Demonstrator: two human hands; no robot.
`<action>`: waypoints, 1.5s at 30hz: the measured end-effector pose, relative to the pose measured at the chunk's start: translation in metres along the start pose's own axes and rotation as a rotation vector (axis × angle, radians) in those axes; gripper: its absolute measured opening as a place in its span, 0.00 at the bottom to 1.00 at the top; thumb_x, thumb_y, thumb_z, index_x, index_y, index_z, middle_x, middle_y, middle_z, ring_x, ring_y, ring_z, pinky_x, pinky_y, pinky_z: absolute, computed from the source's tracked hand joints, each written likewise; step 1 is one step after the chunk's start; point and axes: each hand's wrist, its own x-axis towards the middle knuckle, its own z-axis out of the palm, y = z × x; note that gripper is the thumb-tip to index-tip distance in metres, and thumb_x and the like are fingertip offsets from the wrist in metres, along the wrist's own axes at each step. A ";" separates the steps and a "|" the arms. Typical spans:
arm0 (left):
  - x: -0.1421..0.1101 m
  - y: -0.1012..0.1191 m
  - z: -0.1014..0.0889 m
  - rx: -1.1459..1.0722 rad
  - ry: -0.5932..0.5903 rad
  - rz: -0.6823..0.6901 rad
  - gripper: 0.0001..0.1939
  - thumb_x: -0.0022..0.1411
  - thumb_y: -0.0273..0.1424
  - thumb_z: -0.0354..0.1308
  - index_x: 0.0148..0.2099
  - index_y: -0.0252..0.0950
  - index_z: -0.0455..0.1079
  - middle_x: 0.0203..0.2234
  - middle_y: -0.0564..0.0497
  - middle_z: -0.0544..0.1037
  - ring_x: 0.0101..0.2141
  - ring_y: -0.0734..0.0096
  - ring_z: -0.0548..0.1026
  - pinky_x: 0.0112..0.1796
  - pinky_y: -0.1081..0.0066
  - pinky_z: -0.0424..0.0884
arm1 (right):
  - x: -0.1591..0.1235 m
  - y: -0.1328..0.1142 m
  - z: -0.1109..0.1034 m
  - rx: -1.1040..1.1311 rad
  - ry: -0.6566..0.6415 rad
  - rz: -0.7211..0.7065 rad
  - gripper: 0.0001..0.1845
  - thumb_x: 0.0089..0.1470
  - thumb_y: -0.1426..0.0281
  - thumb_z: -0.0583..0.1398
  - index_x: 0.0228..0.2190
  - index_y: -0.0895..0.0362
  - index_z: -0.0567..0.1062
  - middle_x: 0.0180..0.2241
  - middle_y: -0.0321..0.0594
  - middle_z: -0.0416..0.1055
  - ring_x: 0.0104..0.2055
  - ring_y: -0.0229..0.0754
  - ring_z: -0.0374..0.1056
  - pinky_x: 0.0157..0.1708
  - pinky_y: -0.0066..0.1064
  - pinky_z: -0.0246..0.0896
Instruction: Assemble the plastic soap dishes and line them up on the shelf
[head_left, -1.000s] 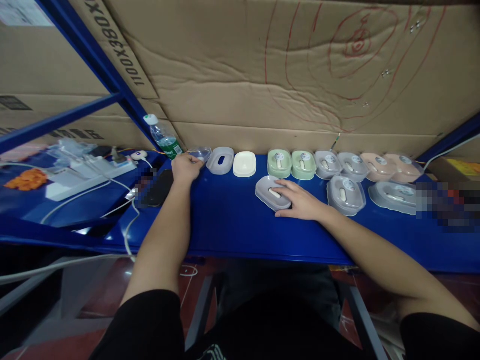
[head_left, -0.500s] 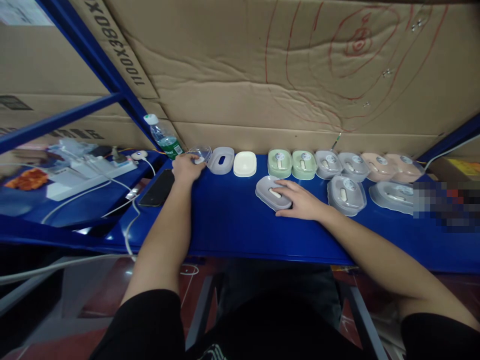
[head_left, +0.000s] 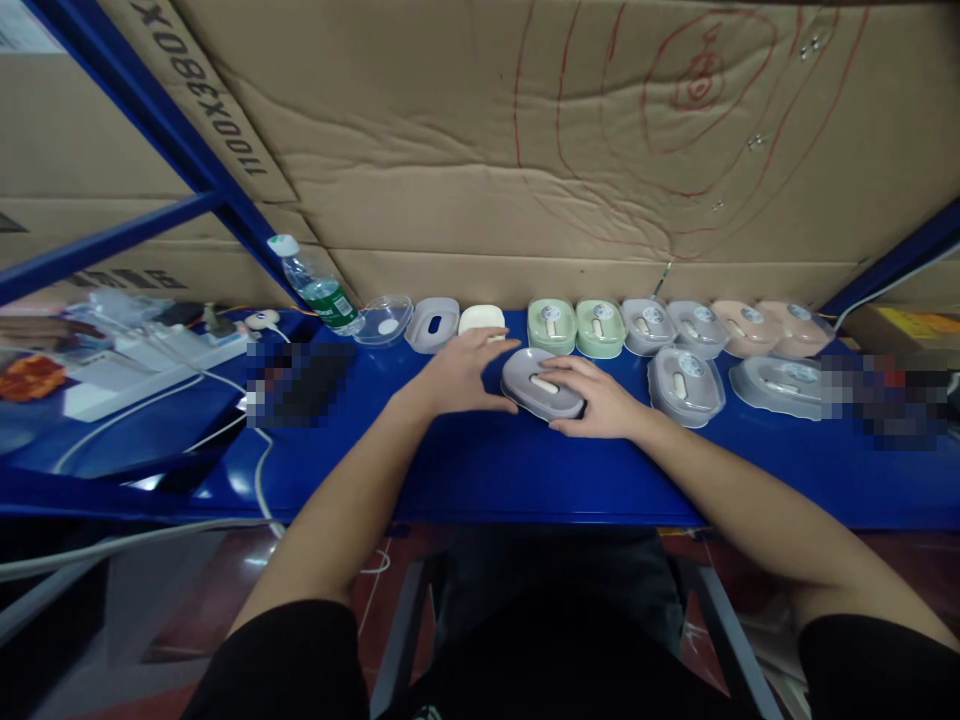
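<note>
Head view: L hand point(head_left: 466, 375) now off clear tub point(head_left: 388, 312), ctr-left; fingers wide, nr white-handled grey box point(head_left: 536, 392), mid-frame. R hand point(head_left: 604, 402) grips it; both hands there.

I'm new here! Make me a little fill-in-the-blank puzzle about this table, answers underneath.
1. The hand nearer the bottle is the ____ one.
2. The right hand touches a grey box on a ____ table.
3. Green boxes number ____.
4. Peach boxes stand to the green ones' ____.

Missing words: left; blue; two; right.
</note>
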 end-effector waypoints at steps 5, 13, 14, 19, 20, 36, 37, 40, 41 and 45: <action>0.004 0.021 0.028 -0.107 -0.138 0.065 0.59 0.52 0.61 0.73 0.78 0.49 0.56 0.71 0.36 0.66 0.66 0.37 0.70 0.63 0.41 0.70 | 0.000 -0.003 0.001 0.050 0.060 -0.075 0.52 0.53 0.46 0.72 0.72 0.46 0.63 0.70 0.53 0.63 0.72 0.65 0.63 0.70 0.62 0.63; 0.001 0.005 0.028 -0.185 -0.076 -0.013 0.65 0.49 0.65 0.73 0.81 0.49 0.51 0.66 0.36 0.68 0.63 0.35 0.73 0.62 0.42 0.72 | 0.000 0.002 0.001 0.051 0.112 0.176 0.64 0.54 0.46 0.72 0.78 0.45 0.46 0.72 0.55 0.64 0.69 0.69 0.68 0.64 0.66 0.68; 0.001 0.007 0.028 -0.180 -0.081 -0.020 0.66 0.49 0.66 0.73 0.81 0.49 0.51 0.66 0.36 0.68 0.62 0.34 0.73 0.61 0.42 0.73 | -0.001 0.003 0.001 0.061 0.113 0.198 0.65 0.53 0.46 0.72 0.78 0.45 0.44 0.71 0.55 0.65 0.68 0.70 0.69 0.63 0.66 0.69; 0.003 0.017 0.028 -0.158 -0.084 -0.051 0.69 0.47 0.68 0.72 0.81 0.46 0.49 0.68 0.34 0.66 0.63 0.33 0.72 0.60 0.43 0.75 | -0.002 0.003 -0.002 0.052 0.108 0.195 0.79 0.40 0.42 0.78 0.78 0.46 0.42 0.76 0.56 0.56 0.74 0.75 0.59 0.68 0.68 0.62; 0.003 0.018 0.028 -0.158 -0.078 -0.050 0.69 0.48 0.68 0.72 0.81 0.46 0.49 0.68 0.34 0.65 0.63 0.33 0.72 0.60 0.43 0.75 | -0.002 0.003 -0.002 0.045 0.107 0.192 0.79 0.40 0.42 0.78 0.78 0.46 0.40 0.77 0.56 0.54 0.75 0.75 0.57 0.69 0.69 0.61; 0.006 -0.031 -0.002 -0.497 0.683 -0.537 0.39 0.66 0.68 0.51 0.47 0.36 0.76 0.35 0.44 0.81 0.39 0.53 0.84 0.37 0.59 0.80 | -0.001 0.007 0.002 0.026 0.082 0.084 0.62 0.47 0.41 0.74 0.73 0.49 0.59 0.69 0.56 0.67 0.70 0.70 0.66 0.67 0.68 0.63; 0.006 -0.037 -0.004 -0.548 0.769 -0.619 0.37 0.68 0.68 0.49 0.46 0.37 0.73 0.32 0.46 0.79 0.34 0.56 0.83 0.31 0.64 0.78 | -0.001 0.007 0.003 0.031 0.069 0.069 0.60 0.46 0.42 0.74 0.72 0.49 0.61 0.68 0.55 0.68 0.69 0.70 0.67 0.67 0.68 0.64; 0.002 -0.057 -0.011 -0.603 0.909 -0.768 0.33 0.70 0.65 0.51 0.49 0.39 0.67 0.28 0.51 0.75 0.25 0.66 0.80 0.23 0.73 0.70 | 0.000 0.005 0.004 0.040 0.043 0.046 0.58 0.46 0.43 0.75 0.71 0.48 0.63 0.68 0.54 0.69 0.68 0.68 0.68 0.66 0.66 0.66; 0.000 -0.063 -0.014 -0.589 0.916 -0.795 0.31 0.70 0.64 0.53 0.49 0.39 0.66 0.28 0.52 0.74 0.23 0.67 0.79 0.21 0.74 0.67 | -0.001 0.005 0.005 0.041 0.040 0.045 0.58 0.46 0.43 0.75 0.71 0.48 0.63 0.68 0.54 0.69 0.68 0.68 0.68 0.66 0.66 0.66; -0.007 -0.081 -0.026 -0.514 0.880 -0.876 0.23 0.73 0.53 0.56 0.54 0.39 0.66 0.28 0.53 0.73 0.19 0.71 0.74 0.20 0.74 0.65 | -0.001 0.006 0.005 0.038 0.037 0.060 0.59 0.46 0.44 0.76 0.71 0.48 0.63 0.68 0.54 0.68 0.68 0.68 0.68 0.66 0.67 0.66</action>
